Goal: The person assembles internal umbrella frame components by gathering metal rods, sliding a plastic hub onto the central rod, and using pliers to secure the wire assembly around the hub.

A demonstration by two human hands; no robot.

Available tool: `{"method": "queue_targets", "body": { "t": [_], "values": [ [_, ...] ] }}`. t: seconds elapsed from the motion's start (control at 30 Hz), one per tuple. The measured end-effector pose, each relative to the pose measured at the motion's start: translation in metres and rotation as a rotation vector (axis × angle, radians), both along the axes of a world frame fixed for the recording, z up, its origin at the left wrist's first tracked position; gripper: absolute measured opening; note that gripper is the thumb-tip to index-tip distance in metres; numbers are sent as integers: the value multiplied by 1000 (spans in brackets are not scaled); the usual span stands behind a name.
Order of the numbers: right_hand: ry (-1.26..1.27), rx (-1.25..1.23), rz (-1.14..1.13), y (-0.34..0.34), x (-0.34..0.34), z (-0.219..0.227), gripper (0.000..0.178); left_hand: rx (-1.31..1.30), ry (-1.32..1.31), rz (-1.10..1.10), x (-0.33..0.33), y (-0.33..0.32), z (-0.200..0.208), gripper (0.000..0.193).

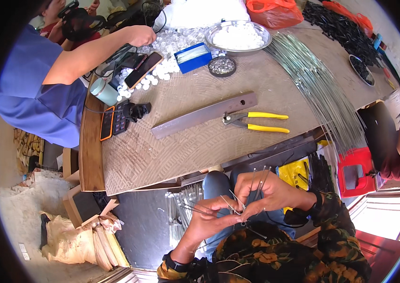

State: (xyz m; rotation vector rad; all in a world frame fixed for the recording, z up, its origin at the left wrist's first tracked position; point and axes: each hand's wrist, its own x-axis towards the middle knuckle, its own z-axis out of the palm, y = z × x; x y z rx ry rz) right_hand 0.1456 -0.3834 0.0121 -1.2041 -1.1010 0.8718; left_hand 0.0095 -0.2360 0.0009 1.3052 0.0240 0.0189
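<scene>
Apparently, the step in hand is fitting thin metal wires together: left hand and right hand each pinch some, just off the table's near edge. Next calls for steady fingertips, strands kept apart.

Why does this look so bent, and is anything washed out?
Head view: the fisheye lens bends the table edge inside a dark rim; head view, lower right: the bright patch is washed white; head view, below centre: thin wires in the right hand are hard to count.
</scene>
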Motion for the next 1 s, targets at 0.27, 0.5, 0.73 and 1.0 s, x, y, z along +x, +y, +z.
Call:
{"method": "queue_targets", "body": {
  "t": [0.27,0.5,0.73,1.0],
  "values": [
    [150,-118,83,5,0,-9,18,-132,-25,20,0,4,1,26],
    [-154,92,129,7,-2,-2,9,-249,-49,-54,-4,15,-14,39],
    [-261,176,111,2,-14,-2,11,-192,-18,-80,-8,10,-7,38],
    [-205,87,71,-5,-21,2,9,-137,-20,-163,-8,9,-2,33]
  ]
}}
